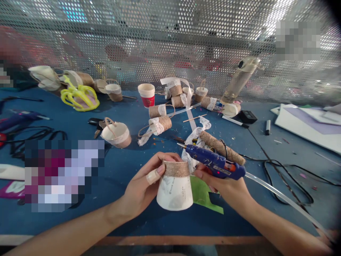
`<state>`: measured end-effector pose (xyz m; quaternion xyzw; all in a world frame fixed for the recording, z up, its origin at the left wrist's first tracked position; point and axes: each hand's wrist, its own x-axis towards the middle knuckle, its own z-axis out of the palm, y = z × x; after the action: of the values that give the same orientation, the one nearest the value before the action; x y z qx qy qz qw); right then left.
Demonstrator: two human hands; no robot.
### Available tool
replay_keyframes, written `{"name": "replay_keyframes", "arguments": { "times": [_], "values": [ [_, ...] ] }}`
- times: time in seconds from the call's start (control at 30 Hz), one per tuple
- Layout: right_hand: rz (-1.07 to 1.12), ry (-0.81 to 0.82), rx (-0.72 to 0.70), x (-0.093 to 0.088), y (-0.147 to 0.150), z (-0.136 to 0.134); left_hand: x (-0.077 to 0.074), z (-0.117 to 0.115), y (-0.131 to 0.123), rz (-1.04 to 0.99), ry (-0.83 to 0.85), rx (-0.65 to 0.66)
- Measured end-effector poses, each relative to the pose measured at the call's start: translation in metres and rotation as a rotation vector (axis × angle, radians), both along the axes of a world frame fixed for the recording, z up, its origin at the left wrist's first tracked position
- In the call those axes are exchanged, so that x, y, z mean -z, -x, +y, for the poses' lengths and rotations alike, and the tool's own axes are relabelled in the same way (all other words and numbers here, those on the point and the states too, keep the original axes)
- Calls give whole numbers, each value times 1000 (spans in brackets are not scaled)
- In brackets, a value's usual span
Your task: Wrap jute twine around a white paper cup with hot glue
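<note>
My left hand (147, 179) grips a white paper cup (174, 195) by its narrower end, which points up; a bandage wraps the thumb. Brown twine (176, 168) is wound round the cup's upper part. In my right hand (226, 186) is a blue hot glue gun (213, 161), its nozzle pointing left above the cup. The right thumb tip lies close to the cup's twine edge; I cannot tell if it touches. Behind the glue gun lies a roll of twine (222, 147), beside white lace ribbon (205, 123). A green sheet piece (205, 197) lies beneath the right hand.
Several small twine-and-lace baskets (117, 134) stand or lie across the blue table (133, 220). A red-and-white paper cup (146, 95), yellow crown-like object (80, 97) and bottle (239, 80) stand near the perforated metal screen (149, 39). Black cable (287, 167) and white sheets (306, 124) are right.
</note>
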<state>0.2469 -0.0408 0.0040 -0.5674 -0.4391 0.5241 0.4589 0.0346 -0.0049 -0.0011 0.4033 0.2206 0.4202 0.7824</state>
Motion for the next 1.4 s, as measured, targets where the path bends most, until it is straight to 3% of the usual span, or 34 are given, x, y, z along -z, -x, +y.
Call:
{"name": "replay_keyframes", "arguments": {
  "times": [1.0, 1.2, 1.4],
  "values": [
    [-28, -9, 71, 5, 7, -2, 3, -5, -1, -21, -41, 31],
    [-3, -89, 140, 10, 9, -2, 3, -6, -1, -4, -56, 41],
    [62, -103, 89, 10, 8, -1, 4, -3, -1, 33, -27, 30]
  ]
}}
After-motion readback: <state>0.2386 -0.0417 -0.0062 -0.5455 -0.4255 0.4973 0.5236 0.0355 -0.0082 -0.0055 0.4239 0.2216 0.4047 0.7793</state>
